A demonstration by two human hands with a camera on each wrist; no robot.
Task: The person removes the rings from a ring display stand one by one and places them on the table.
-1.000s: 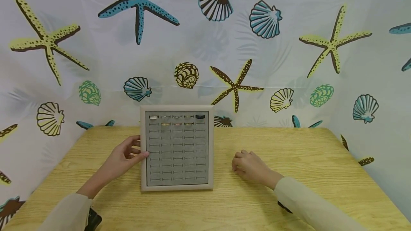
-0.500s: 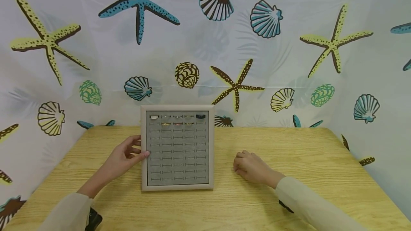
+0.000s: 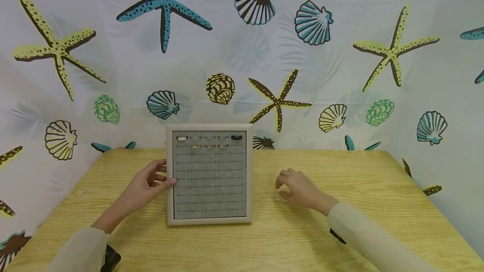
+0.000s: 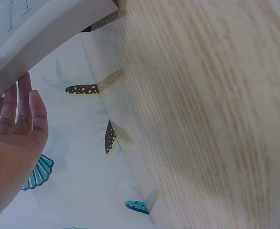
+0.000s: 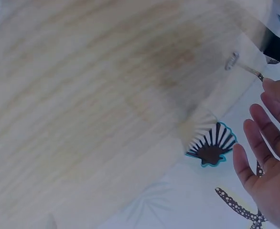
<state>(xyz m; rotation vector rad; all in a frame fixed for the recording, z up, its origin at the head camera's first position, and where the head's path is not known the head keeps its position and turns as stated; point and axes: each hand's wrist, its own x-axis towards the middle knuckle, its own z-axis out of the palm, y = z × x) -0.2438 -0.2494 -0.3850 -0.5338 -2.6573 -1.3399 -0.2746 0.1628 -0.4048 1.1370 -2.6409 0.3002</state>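
A ring display tray [image 3: 209,184] with a pale frame and grey slotted insert stands upright on the table. Several rings sit in its top two rows, among them a white ring [image 3: 182,138] and a dark ring [image 3: 236,137]. My left hand [image 3: 145,184] grips the tray's left edge, thumb on the front and fingers behind; in the left wrist view the fingers reach behind the frame [image 4: 39,43]. To the right of the tray, my right hand [image 3: 300,190] hovers over the table, thumb and fingers apart. Small shiny rings [image 3: 278,199] lie just below its thumb; their number is unclear. In the right wrist view a silver ring [image 5: 231,61] shows on the table.
The wooden table [image 3: 363,192] extends on both sides of the tray. Behind it hangs a white curtain [image 3: 340,70] printed with starfish and shells. A black wrist strap [image 3: 111,258] shows at the left sleeve.
My right hand has lifted slightly and its fingers have spread, uncovering the small rings beneath. The left hand and the tray have stayed in place.
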